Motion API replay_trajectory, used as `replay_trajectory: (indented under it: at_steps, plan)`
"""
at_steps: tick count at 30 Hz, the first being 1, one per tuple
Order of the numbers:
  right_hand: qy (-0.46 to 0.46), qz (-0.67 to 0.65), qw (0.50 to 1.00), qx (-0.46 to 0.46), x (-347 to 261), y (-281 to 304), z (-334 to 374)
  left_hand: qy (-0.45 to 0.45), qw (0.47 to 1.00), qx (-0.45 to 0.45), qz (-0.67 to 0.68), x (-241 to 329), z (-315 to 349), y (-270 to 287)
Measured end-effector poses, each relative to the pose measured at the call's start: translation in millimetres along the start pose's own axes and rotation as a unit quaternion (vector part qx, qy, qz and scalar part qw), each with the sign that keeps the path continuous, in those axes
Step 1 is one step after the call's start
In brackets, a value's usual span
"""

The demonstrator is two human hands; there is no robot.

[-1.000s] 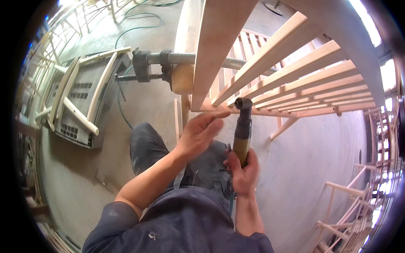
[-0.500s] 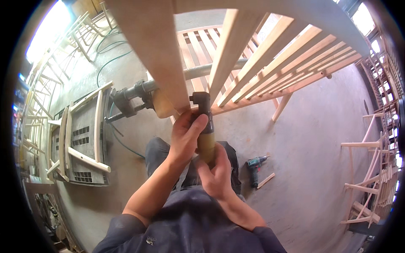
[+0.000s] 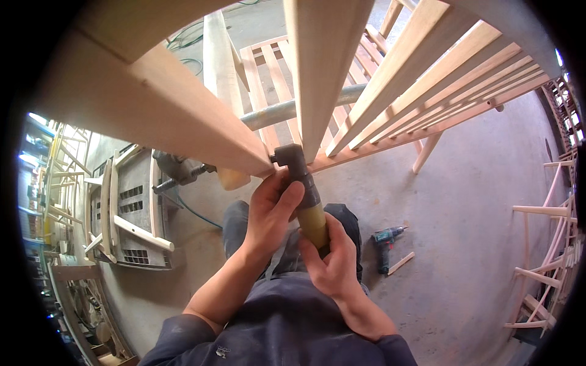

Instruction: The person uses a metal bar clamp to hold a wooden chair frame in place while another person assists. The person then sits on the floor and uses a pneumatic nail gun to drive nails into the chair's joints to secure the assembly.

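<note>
Both my hands grip a right-angle power tool (image 3: 312, 215) with a yellowish barrel and a black angled head. My left hand (image 3: 273, 212) is closed round the tool's neck, just below the head, its thumb along the side. Lower down, my right hand (image 3: 334, 256) wraps the barrel's rear end. The head points left at the lower end of a pale wooden post (image 3: 201, 122) of a slatted bench (image 3: 390, 146); whether its tip touches the wood I cannot tell. A bar clamp (image 3: 183, 169) spans the bench, with a wooden block (image 3: 233, 179) beside the post.
A green cordless drill (image 3: 383, 247) and a short wood strip (image 3: 401, 263) lie on the floor to my right. Curved wooden parts (image 3: 143, 233) rest on a grey pallet (image 3: 131, 207) at left. Chair frames (image 3: 537, 244) stand at far right. A hose (image 3: 201, 213) crosses the floor.
The view has shifted, so the bench post now slants in from the upper left. In my hands the tool tilts more, its head staying close to the post's lower end.
</note>
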State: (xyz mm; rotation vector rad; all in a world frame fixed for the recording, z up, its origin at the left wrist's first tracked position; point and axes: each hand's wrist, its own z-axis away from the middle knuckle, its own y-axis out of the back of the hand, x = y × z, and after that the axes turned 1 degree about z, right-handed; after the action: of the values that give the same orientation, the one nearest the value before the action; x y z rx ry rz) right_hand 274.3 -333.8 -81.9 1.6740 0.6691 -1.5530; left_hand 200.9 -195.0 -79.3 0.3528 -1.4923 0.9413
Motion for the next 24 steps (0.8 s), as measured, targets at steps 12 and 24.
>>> replay_trajectory:
  at_steps: [12, 24]
  plan:
    - [0.018, -0.014, 1.000, -0.008, -2.8, 7.2, -7.0, -0.027, 1.000, 0.003, 0.005, 2.3, 0.4, -4.8]
    - [0.011, -0.044, 0.999, -0.028, 0.5, 10.6, -11.3, -0.029, 0.999, 0.005, 0.027, 5.8, -0.4, -10.0]
